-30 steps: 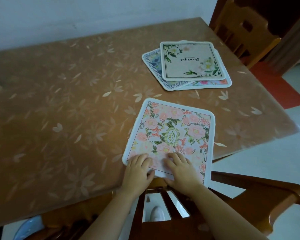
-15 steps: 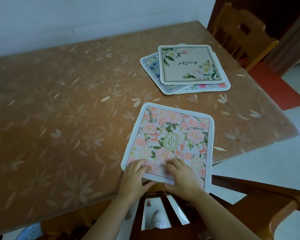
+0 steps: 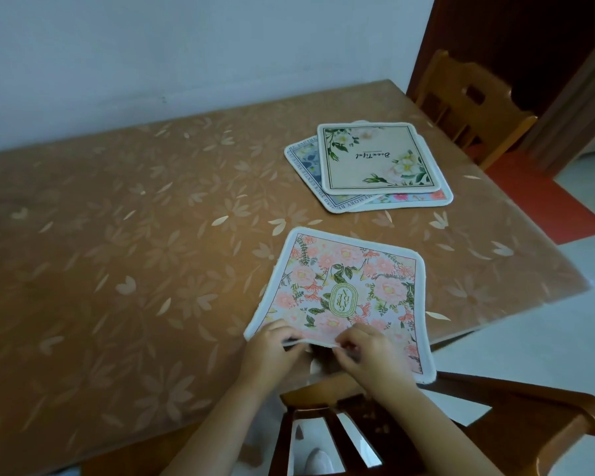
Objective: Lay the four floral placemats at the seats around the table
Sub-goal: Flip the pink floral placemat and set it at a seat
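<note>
Dim, cool, even indoor light, brightest on the floor (image 3: 547, 338) at right. Faint sheen on the table (image 3: 117, 269); wide-angle distortion bows its edges. Print on the pink placemat (image 3: 344, 286) is legible; doorway (image 3: 495, 36) dark.

Left forearm (image 3: 217, 420) and right forearm (image 3: 437, 424): bare, entering from bottom of view, converging forward. Left hand (image 3: 272, 345): back up, fingers curled, pinching near edge of mat (image 3: 351, 286). Right hand (image 3: 366, 352): just beside the left, not touching it, knuckles up, fingers curled, pinching the same edge. Hands roughly level with each other.
</note>
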### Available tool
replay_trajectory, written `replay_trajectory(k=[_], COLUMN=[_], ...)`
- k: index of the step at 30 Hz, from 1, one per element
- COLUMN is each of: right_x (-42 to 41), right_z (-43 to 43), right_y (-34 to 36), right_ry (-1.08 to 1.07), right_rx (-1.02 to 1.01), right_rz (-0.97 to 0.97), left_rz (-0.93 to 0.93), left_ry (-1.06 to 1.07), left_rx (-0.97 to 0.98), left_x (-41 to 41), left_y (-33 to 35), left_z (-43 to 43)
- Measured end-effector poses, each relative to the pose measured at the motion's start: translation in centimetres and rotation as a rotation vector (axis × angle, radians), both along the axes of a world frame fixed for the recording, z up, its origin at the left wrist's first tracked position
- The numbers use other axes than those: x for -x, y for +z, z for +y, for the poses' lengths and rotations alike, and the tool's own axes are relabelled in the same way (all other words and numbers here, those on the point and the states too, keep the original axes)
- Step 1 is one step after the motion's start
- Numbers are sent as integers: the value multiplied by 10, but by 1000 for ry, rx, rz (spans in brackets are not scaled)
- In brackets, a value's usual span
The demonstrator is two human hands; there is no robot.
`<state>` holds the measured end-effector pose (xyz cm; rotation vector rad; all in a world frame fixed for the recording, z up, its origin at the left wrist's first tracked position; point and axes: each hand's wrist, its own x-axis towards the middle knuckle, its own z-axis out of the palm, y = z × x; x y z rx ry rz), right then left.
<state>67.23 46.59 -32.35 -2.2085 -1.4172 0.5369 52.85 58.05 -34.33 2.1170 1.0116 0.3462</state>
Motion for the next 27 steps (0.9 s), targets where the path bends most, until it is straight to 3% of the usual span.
replay_trajectory(k=[12, 21, 27], right_x=[18, 90, 162], right_z=[35, 96, 131], right_y=[72, 100, 108], right_ry=[54, 199, 263], right_rx=[-197, -209, -207], right_rz=[-6, 19, -14], left_rz=[-129, -69, -49], left_ry=[82, 324, 369], left_rx=[-374, -422, -411], left_x=[38, 149, 229], left_y=[96, 124, 128], left_z=[22, 55, 79])
